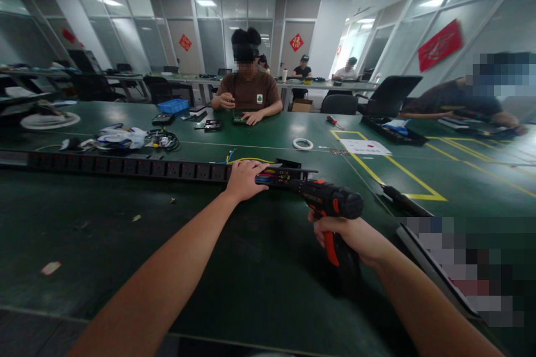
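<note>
A long black power strip (167,169) is laid across the counter (201,273), with its row of sockets turned toward the person. Its right end is open, and red and blue wires (264,179) can be seen inside. That open end is placed in front of the person, by both hands, likely so that it can be reached with ease.

The strip is held by the left hand (248,179), just beside the open part. The grip of this hand is closed over the strip, with the fingers laid over its top. It seems to be pressed there so that the strip does not slide. How hard it is squeezed cannot be told.

A black and orange drill (333,199) is held by the right hand (345,232). Here the grip is wrapped around the handle, and the nose is pointed left at the open end, perhaps so that the two are lined up. Whether the strip is touched by the tip cannot be told, as that spot is dark and small.

A yellow wire (250,158) is left loose behind the strip, maybe to be out of the way. Farther back, a white ring (302,148) is set near a sheet of paper (371,148).
</note>
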`<state>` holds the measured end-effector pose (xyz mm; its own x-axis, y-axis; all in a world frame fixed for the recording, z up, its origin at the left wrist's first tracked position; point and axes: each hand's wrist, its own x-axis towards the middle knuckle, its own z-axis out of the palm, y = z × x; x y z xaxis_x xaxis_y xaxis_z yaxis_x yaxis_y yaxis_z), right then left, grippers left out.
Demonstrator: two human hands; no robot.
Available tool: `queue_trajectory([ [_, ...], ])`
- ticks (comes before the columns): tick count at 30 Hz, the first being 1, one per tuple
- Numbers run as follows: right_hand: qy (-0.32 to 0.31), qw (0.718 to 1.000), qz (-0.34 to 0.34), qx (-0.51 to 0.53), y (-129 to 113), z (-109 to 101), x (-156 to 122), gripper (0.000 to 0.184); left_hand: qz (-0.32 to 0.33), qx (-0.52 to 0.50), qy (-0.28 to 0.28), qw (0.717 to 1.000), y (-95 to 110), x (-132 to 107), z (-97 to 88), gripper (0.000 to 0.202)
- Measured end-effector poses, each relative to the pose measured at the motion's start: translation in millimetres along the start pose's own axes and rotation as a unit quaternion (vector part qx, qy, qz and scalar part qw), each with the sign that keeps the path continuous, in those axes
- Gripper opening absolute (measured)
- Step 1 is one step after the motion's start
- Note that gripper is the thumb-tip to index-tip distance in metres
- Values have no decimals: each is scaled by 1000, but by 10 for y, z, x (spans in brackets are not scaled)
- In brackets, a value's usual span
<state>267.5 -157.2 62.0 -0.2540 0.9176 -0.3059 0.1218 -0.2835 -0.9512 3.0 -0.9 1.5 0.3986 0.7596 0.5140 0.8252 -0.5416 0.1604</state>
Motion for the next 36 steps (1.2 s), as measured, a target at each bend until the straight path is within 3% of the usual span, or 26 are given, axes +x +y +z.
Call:
queue_trajectory([
  [36,-5,1000,-13,-10,-36,15,-18,14,2,1,-1,1000,-4,-7,-6,68],
])
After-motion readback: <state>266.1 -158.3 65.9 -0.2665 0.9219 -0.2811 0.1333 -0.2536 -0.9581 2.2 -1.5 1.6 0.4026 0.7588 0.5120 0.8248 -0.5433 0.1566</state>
